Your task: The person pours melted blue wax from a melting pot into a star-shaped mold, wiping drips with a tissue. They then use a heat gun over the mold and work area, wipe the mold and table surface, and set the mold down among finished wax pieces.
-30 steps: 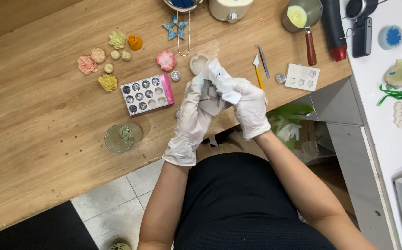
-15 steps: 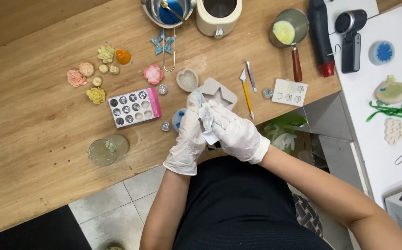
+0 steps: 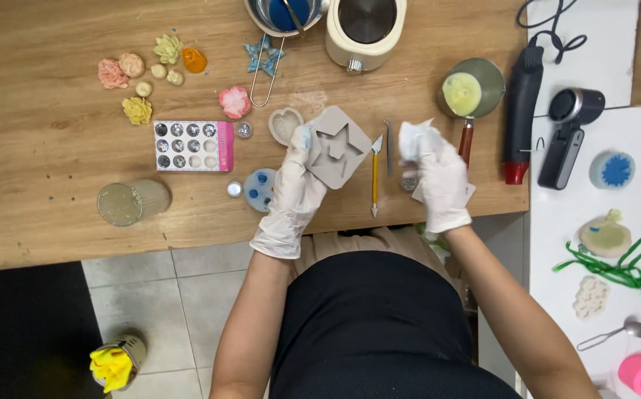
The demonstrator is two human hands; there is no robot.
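Head view: the hands, joined half a second ago, are now apart. The left hand (image 3: 297, 188) grips the grey star mould (image 3: 337, 146) above the wooden table (image 3: 39, 192). The right hand (image 3: 442, 181) is closed around a crumpled white tissue (image 3: 414, 137), right of the yellow-handled tool (image 3: 374, 174).
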